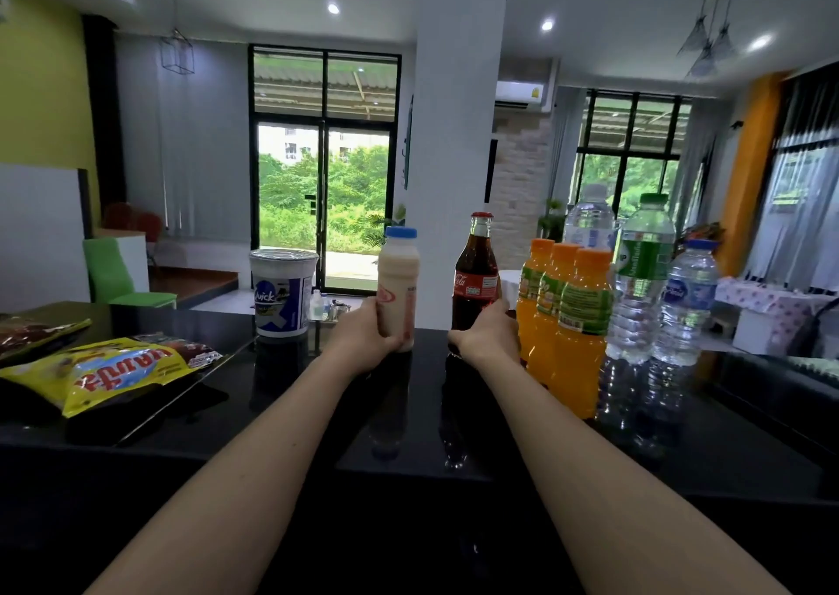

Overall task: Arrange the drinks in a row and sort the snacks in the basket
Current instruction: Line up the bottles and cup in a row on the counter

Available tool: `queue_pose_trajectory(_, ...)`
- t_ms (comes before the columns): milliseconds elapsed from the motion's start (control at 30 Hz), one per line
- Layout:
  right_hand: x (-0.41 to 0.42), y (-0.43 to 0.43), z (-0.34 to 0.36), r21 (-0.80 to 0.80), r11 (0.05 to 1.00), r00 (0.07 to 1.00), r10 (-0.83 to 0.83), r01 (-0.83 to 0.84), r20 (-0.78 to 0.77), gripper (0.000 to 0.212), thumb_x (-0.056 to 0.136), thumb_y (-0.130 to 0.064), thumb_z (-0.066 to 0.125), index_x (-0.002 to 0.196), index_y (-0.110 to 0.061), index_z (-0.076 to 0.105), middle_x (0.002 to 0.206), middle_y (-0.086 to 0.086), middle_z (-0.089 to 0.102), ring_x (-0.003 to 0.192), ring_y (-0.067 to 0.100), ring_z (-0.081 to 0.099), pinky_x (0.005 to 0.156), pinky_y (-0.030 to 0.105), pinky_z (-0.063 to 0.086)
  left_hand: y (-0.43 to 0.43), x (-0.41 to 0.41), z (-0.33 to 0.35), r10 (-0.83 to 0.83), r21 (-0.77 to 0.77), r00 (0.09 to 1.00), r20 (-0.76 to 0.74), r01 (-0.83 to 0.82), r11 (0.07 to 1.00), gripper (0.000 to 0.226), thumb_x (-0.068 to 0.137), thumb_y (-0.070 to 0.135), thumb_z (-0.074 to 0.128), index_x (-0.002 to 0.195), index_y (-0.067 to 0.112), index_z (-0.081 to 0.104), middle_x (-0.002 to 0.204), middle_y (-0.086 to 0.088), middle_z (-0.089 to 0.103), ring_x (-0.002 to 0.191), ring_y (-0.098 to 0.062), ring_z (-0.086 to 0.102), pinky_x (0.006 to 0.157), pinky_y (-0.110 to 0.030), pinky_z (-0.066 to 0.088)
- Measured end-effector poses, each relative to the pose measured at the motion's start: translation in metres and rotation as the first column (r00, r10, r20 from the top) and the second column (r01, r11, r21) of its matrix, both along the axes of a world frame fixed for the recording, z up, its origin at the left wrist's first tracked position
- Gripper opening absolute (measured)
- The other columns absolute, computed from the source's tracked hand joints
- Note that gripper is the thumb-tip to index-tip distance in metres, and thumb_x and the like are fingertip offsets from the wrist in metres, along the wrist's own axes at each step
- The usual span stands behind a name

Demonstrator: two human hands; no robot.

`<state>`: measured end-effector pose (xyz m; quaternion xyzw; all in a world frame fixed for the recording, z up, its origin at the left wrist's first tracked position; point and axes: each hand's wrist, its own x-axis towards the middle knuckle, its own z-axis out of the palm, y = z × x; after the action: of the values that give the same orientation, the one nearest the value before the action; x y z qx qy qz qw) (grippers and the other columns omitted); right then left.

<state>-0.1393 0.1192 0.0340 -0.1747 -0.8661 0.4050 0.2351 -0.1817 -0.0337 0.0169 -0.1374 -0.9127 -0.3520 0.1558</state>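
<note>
Left hand (pixel 363 335) gripping milk bottle (pixel 398 286) (upright), right hand (pixel 488 338) cola bottle (pixel 476 276)

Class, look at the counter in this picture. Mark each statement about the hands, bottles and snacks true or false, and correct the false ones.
1. The left hand grips the milky bottle with the blue cap. True.
2. The right hand holds a water bottle. False: it grips the cola bottle.
3. Three orange juice bottles stand to the right of the cola bottle. True.
4. The yellow snack bag stands upright among the drinks. False: it lies flat at the left of the counter, apart from them.
5. The white tub stands right of the water bottles. False: it stands left of the milky bottle.
</note>
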Motion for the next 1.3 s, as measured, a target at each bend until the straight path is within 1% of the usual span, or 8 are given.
queue_pose_trajectory(167,0.005,0.008,-0.001,-0.006,1.000,1.000,0.021,-0.021,0.012,0.070,0.084,-0.017,0.071,0.138,-0.009,0.028,0.132,0.014,0.050,0.122,0.033,0.052,0.093,0.039,0.047,0.017,-0.002,0.002,0.036,0.007,0.999,0.027,-0.036,0.999,0.060,0.075,0.033,0.075,0.123,0.008,0.050,0.124,-0.009,0.062,0.113,-0.025,0.058,0.094,-0.033,0.048)
queue_pose_trajectory(267,0.002,0.011,-0.006,-0.025,1.000,1.000,0.011,-0.012,-0.023,0.064,0.084,-0.017,0.070,0.135,-0.010,0.032,0.133,0.014,0.051,0.122,0.033,0.053,0.095,0.042,0.047,0.028,-0.007,0.004,0.051,0.020,0.997,0.049,-0.052,0.998,0.065,0.072,0.035,0.077,0.124,0.009,0.048,0.123,-0.008,0.062,0.114,-0.025,0.058,0.096,-0.035,0.048)
queue_pose_trajectory(367,-0.003,0.017,-0.005,-0.033,0.999,0.999,-0.011,0.010,-0.043,0.059,0.083,-0.018,0.071,0.130,-0.008,0.038,0.129,0.014,0.053,0.117,0.033,0.055,0.093,0.041,0.050,0.037,-0.010,0.005,0.062,0.050,0.994,0.086,-0.067,0.997,0.063,0.074,0.035,0.076,0.123,0.009,0.048,0.122,-0.008,0.061,0.114,-0.026,0.056,0.092,-0.032,0.046)
queue_pose_trajectory(533,-0.006,0.020,-0.006,-0.019,1.000,0.999,-0.009,0.008,-0.044,0.054,0.085,-0.017,0.069,0.129,-0.006,0.039,0.128,0.016,0.053,0.115,0.034,0.056,0.091,0.040,0.050,0.041,-0.013,-0.001,0.038,0.104,0.995,0.088,-0.047,0.993,0.059,0.074,0.036,0.076,0.120,0.010,0.049,0.118,-0.005,0.063,0.109,-0.023,0.059,0.087,-0.030,0.047)
queue_pose_trajectory(667,-0.007,0.020,-0.006,-0.020,1.000,0.999,-0.005,0.004,-0.043,0.055,0.086,-0.017,0.068,0.130,-0.006,0.038,0.128,0.016,0.053,0.116,0.034,0.056,0.091,0.040,0.049,0.041,-0.013,-0.003,0.033,0.064,0.998,0.048,-0.036,0.997,0.058,0.075,0.040,0.074,0.120,0.010,0.051,0.117,-0.007,0.064,0.107,-0.024,0.060,0.090,-0.034,0.050)
queue_pose_trajectory(900,-0.007,0.018,-0.009,-0.021,1.000,0.998,0.001,-0.003,-0.057,0.057,0.088,-0.014,0.065,0.133,-0.007,0.031,0.129,0.017,0.051,0.117,0.033,0.055,0.092,0.041,0.049,0.042,-0.010,-0.002,-0.107,0.041,0.991,0.079,0.104,0.994,0.047,0.083,0.025,0.069,0.123,0.009,0.052,0.119,-0.005,0.062,0.110,-0.021,0.058,0.085,-0.022,0.041)
queue_pose_trajectory(1067,-0.009,0.019,-0.009,-0.003,1.000,0.998,-0.017,0.017,-0.054,0.056,0.088,-0.015,0.066,0.131,-0.007,0.032,0.127,0.017,0.052,0.115,0.034,0.056,0.089,0.041,0.050,0.046,-0.016,-0.004,-0.058,-0.031,0.998,0.025,0.058,0.998,0.039,0.080,0.028,0.072,0.113,0.011,0.058,0.115,-0.004,0.065,0.106,-0.018,0.059,0.084,-0.022,0.041)
queue_pose_trajectory(1300,-0.011,0.021,-0.009,0.003,0.999,0.998,-0.032,0.033,-0.050,0.056,0.085,-0.016,0.069,0.129,-0.006,0.036,0.126,0.017,0.053,0.112,0.034,0.057,0.089,0.042,0.052,0.056,-0.017,-0.006,-0.021,-0.076,1.000,-0.014,0.020,0.997,0.043,0.080,0.033,0.071,0.115,0.011,0.058,0.115,-0.008,0.065,0.107,-0.024,0.060,0.087,-0.030,0.046)
